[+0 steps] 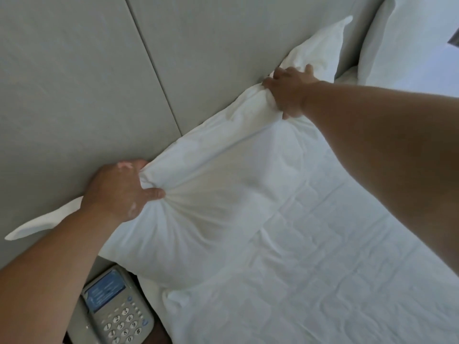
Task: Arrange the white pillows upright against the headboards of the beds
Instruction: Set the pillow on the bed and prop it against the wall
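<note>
A white pillow (223, 175) leans against the grey padded headboard (104, 78) at the head of the bed. My left hand (119, 192) is shut on the pillow's near top corner, bunching the case. My right hand (289, 93) grips the far top corner, fingers dug into the fabric. A loose flap of the pillowcase (37, 225) sticks out to the left behind my left wrist. A second white pillow (407, 43) stands against the headboard at the top right.
The white quilted bed cover (323, 269) fills the lower right. A grey desk telephone (116, 311) sits on a dark bedside table at the bottom left, right beside the mattress edge.
</note>
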The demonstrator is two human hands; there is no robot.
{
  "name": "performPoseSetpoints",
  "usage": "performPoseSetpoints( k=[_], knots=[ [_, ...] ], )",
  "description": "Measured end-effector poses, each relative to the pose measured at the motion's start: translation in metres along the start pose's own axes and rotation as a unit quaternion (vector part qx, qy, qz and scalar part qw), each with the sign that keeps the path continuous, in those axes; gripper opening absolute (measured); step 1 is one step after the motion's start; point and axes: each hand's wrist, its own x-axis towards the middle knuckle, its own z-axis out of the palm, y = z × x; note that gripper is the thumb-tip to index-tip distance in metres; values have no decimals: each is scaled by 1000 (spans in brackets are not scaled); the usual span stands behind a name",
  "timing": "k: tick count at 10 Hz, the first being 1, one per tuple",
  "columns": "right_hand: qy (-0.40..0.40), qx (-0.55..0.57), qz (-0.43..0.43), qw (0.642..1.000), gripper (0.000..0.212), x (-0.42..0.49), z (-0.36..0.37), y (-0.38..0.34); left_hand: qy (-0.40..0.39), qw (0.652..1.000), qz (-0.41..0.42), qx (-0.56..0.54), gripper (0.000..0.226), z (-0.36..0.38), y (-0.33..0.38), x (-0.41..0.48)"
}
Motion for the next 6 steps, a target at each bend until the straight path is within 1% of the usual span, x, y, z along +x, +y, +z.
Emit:
performPoseSetpoints(
  k=[1, 2, 3, 4, 5, 6],
  knots=[
    [31, -9, -7, 999, 92, -2, 6, 3, 5, 999, -3, 36, 54, 0, -1, 2],
    [52, -6, -18, 998, 88, -9, 7, 9, -8, 998, -18, 60, 70, -1, -5, 2],
    [78, 31, -29, 996, 90, -26, 4, 18, -35, 994, -43, 93, 84, -5, -3, -4],
    [90, 115, 4, 989, 85, -62, 0, 26, -24, 992, -56, 114, 82, -17, 5, -19],
    [47, 253, 42, 965, 84, -124, -2, 27, -4, 995, -45, 87, 74, -29, 12, -39],
    [-7, 384, 79, 920, 84, -218, 16, 19, -1, 1000, 2, 15, 71, -30, 13, -72]
  ],
)
